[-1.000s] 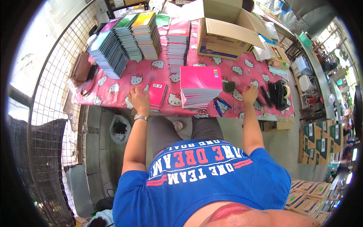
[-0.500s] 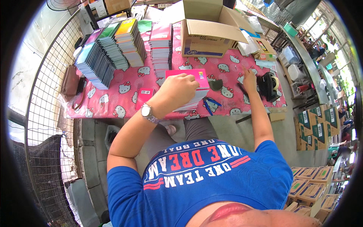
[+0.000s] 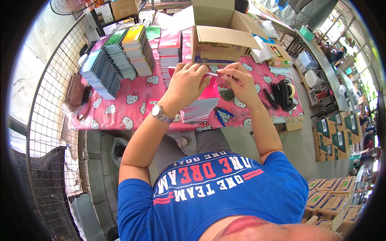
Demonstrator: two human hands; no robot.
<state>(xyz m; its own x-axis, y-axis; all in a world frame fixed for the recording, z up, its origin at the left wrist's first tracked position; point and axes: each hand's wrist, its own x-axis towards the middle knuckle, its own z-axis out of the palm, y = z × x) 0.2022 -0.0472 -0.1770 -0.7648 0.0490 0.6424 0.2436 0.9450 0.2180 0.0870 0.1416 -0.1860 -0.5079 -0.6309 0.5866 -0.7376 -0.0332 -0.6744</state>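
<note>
My left hand (image 3: 185, 83), with a watch on the wrist, grips a pink notebook (image 3: 212, 82) raised at its far edge above a stack of pink-covered notebooks (image 3: 201, 109). At the right end of that edge, my right hand (image 3: 242, 85) is closed in a pinch on a thin dark coil (image 3: 228, 76). The coil's tip meets the notebook's corner; whether it is threaded in, I cannot tell. Blue-handled pliers (image 3: 222, 116) lie right of the stack, near the table's front edge. A dark green piece (image 3: 227, 94) sits just beyond them, partly hidden.
Tall stacks of blue notebooks (image 3: 100, 76), green notebooks (image 3: 120, 54), yellow notebooks (image 3: 138, 50) and pink notebooks (image 3: 169, 50) stand at the back left. An open cardboard box (image 3: 219, 50) is behind my hands. Black coils (image 3: 273, 94) lie beside a tape dispenser (image 3: 287, 96) at right.
My right hand has come from the table's right side to the notebook's edge, now pinching a dark coil. My left hand has lifted the notebook's far edge off the stack.
</note>
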